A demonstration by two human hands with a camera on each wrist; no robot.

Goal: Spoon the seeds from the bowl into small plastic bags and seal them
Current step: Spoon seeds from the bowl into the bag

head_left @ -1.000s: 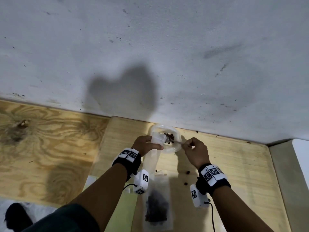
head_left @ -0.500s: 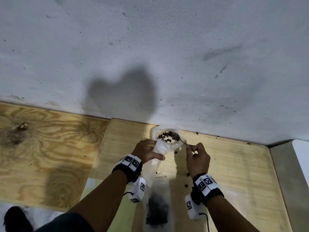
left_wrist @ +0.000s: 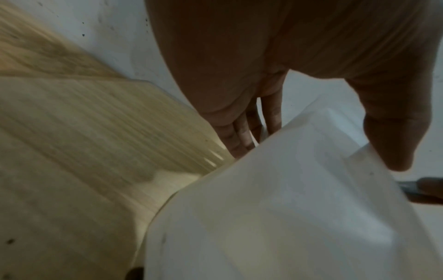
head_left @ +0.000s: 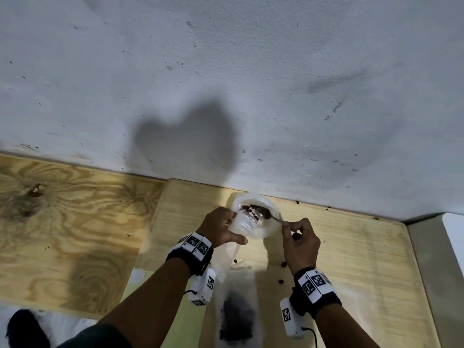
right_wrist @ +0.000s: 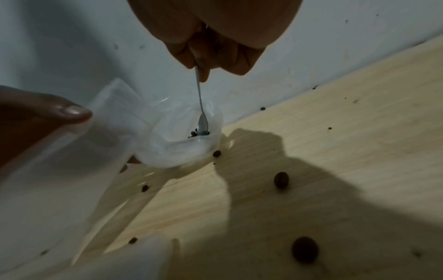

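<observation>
Right hand (head_left: 300, 243) pinches spoon (right_wrist: 202, 124), tip among the few seeds (head_left: 251, 210) in the bowl (head_left: 270, 228) at far edge of surface (head_left: 351, 247). Left hand (head_left: 221, 229) grips open bag (left_wrist: 275, 208) beside bowl. Risk: limp bag mouth folds, seeds spill. Loose beans (right_wrist: 281, 180) already scattered; filled bag (head_left: 236, 315) lies near, crowding the set-down spot.

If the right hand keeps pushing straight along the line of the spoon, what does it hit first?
Likely the dark seeds in the clear plastic bowl: the right hand pinches the thin metal spoon with its tip already among them. Then the bowl's bottom, though depth is unclear.
</observation>
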